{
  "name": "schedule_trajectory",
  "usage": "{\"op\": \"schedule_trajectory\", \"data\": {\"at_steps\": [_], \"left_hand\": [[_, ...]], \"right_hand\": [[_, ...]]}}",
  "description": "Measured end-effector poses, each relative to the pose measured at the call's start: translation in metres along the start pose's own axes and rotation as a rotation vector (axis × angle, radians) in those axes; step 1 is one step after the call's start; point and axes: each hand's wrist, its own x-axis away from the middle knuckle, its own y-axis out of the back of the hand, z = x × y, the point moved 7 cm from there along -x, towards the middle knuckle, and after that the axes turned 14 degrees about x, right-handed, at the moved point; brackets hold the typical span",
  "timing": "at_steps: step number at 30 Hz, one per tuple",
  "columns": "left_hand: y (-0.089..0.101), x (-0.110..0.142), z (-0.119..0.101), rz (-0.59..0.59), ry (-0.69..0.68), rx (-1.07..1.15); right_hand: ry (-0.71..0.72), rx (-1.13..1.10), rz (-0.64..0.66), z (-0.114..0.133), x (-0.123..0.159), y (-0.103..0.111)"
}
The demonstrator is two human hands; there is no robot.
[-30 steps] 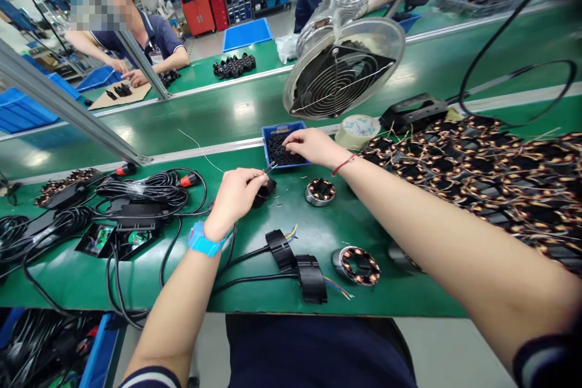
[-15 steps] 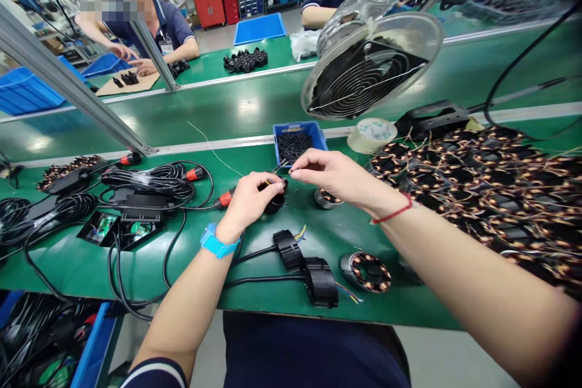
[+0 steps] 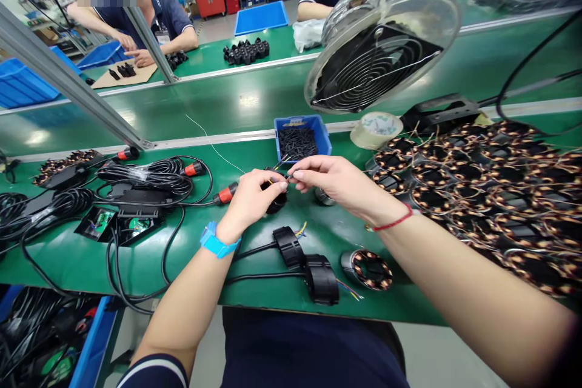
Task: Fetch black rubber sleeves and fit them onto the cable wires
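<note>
My left hand (image 3: 254,197) is closed in a pinch on thin wires (image 3: 271,180), a yellow one among them, above a round black part (image 3: 276,201) that it partly hides. Right against its fingertips, my right hand (image 3: 325,177) pinches something too small to make out. Behind my right hand sits a partly hidden stator (image 3: 324,197). Nearer me lie two black ring-shaped housings (image 3: 288,247) (image 3: 322,279) with cables and loose coloured wire ends. To their right is a copper-wound stator (image 3: 367,270).
A blue bin (image 3: 302,138) of short black tubes stands behind my hands. Many stators (image 3: 482,194) cover the right side, near a tape roll (image 3: 376,130). Coiled cables (image 3: 140,173) lie left. A fan hood (image 3: 377,66) hangs overhead. A co-worker (image 3: 168,18) sits across.
My right hand's fingertips have come down slightly and closer to my left fingertips. My left hand stays nearly in place. The camera view has shifted a little.
</note>
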Motion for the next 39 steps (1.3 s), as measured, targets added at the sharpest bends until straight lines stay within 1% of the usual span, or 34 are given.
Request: {"op": "schedule_trajectory", "data": {"at_steps": [4, 7, 9, 13, 15, 19, 21, 25, 27, 30, 35, 37, 39], "left_hand": [[-0.002, 0.001, 0.000, 0.016, 0.009, -0.013], [-0.002, 0.001, 0.001, 0.014, 0.019, -0.028], [-0.002, 0.001, 0.001, 0.010, 0.021, -0.029], [-0.002, 0.000, 0.000, -0.004, 0.009, -0.016], [-0.002, 0.000, -0.001, -0.011, 0.004, -0.032], [-0.002, 0.001, -0.002, -0.008, 0.007, -0.052], [-0.003, 0.001, -0.001, -0.004, 0.017, -0.053], [-0.004, 0.001, 0.000, 0.005, 0.029, -0.051], [-0.004, 0.002, -0.001, 0.005, 0.019, -0.047], [-0.004, 0.002, -0.001, 0.000, 0.012, -0.054], [-0.004, 0.002, -0.001, 0.007, 0.016, -0.067], [-0.005, 0.002, -0.001, 0.013, 0.010, -0.065], [-0.006, 0.002, -0.001, 0.019, 0.003, -0.070]], "right_hand": [[0.017, -0.003, -0.034, -0.002, 0.001, 0.001], [0.035, 0.030, -0.031, 0.000, 0.001, 0.000], [0.075, 0.109, -0.049, 0.002, 0.002, 0.000], [0.201, 0.354, -0.120, 0.006, 0.005, -0.002], [0.233, 0.416, -0.118, 0.006, 0.006, -0.004], [0.252, 0.510, -0.099, 0.007, 0.007, -0.004], [0.229, 0.475, -0.099, 0.008, 0.007, -0.001], [0.076, 0.141, -0.126, 0.002, 0.005, 0.005], [0.051, 0.058, -0.113, 0.000, 0.005, 0.003], [0.059, 0.060, -0.095, 0.000, 0.006, -0.001], [0.052, 0.058, -0.125, -0.001, 0.009, 0.002], [0.073, 0.078, -0.100, 0.000, 0.009, 0.001], [0.109, 0.149, -0.067, 0.002, 0.009, -0.001]]}}
